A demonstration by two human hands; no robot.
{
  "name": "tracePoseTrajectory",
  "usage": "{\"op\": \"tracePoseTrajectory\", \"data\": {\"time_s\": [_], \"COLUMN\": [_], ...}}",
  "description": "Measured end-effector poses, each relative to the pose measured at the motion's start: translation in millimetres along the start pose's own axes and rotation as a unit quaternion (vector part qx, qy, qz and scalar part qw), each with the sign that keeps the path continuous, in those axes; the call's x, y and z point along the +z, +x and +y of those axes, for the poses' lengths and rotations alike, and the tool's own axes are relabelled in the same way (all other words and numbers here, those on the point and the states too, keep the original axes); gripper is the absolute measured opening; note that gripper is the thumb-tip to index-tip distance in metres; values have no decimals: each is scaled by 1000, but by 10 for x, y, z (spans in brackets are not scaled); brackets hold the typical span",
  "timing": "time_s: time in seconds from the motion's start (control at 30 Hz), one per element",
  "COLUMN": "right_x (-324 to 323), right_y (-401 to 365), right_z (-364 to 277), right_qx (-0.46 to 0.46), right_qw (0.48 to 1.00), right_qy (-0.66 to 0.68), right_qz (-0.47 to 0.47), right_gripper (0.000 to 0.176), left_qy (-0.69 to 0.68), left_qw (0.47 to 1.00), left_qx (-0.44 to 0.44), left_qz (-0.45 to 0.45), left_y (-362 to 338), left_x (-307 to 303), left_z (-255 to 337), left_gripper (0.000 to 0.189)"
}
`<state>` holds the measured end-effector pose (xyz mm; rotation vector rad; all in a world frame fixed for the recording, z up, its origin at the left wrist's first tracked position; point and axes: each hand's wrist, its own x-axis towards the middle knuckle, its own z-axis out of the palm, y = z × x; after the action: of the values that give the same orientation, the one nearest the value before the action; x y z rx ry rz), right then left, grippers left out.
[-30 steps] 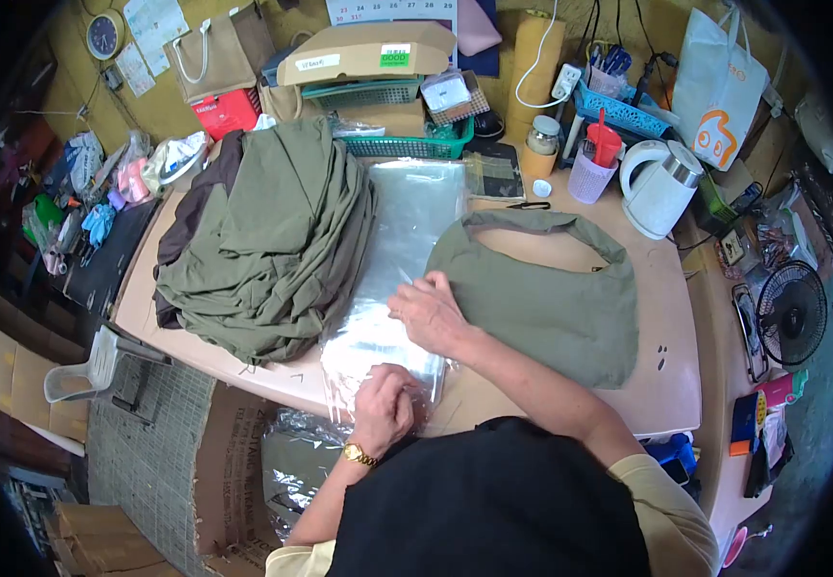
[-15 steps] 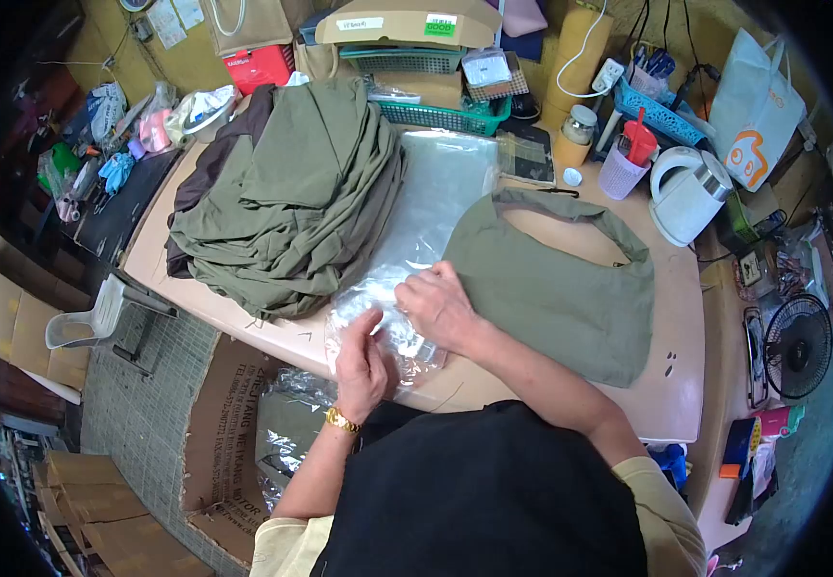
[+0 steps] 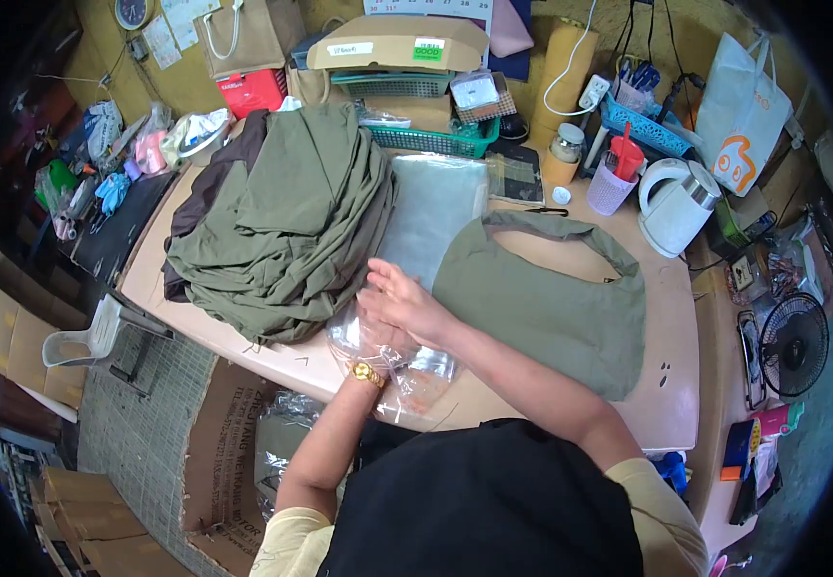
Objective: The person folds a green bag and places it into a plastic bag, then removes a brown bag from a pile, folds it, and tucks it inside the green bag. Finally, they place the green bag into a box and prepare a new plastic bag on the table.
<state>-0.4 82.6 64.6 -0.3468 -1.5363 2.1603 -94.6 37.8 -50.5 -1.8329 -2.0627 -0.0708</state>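
Note:
My left hand (image 3: 378, 341) is inside or beneath a clear plastic bag (image 3: 416, 389) at the front edge of the table; its fingers show only faintly through the film. Over it, my right hand (image 3: 402, 306) lies with fingers stretched out and apart, touching the plastic. Behind them a stack of clear bags (image 3: 435, 197) lies flat. A green cloth bag (image 3: 551, 308) with a looped strap is spread out to the right. To the left rises a large pile of green cloth (image 3: 282, 221).
The table (image 3: 671, 404) bears a white kettle (image 3: 681, 207), a pink cup (image 3: 611, 183) and a jar (image 3: 565, 149) at the back right. Green baskets (image 3: 431, 139) stand at the back. An open cardboard box (image 3: 214, 462) holding plastic-wrapped items is below the front edge.
My left hand has moved forward into or under the clear plastic. My right hand has opened from a closed grip and shifted slightly left. The camera view has tilted up slightly.

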Motion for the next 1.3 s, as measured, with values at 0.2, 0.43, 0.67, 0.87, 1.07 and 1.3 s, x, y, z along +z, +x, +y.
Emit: {"op": "tracePoseTrajectory", "data": {"time_s": [0.2, 0.43, 0.67, 0.87, 1.07, 1.3], "right_x": [89, 180, 338, 313, 453, 628], "right_y": [1159, 1768, 1760, 1466, 1702, 1670], "right_z": [425, 953, 603, 803, 571, 339], "right_qx": [-37, -32, 61, 6, 27, 166], "right_qw": [987, 965, 959, 953, 964, 889], "right_qy": [-9, -193, -276, -292, -236, -309], "right_qz": [154, 176, -26, -83, -120, -296], "right_gripper": [103, 75, 67, 60, 52, 69], "left_qy": [-72, -177, -153, -236, -262, -228], "left_qw": [996, 984, 987, 971, 964, 972], "left_qx": [59, -10, 47, 1, -9, -24], "left_qz": [-12, 8, 32, -28, -32, -59], "left_y": [-42, 24, 127, 149, 167, 230], "left_x": [-167, -304, -280, -358, -301, -508], "left_z": [-22, 20, -1, 9, 19, -11], "left_gripper": [73, 74, 71, 72, 69, 70]}}
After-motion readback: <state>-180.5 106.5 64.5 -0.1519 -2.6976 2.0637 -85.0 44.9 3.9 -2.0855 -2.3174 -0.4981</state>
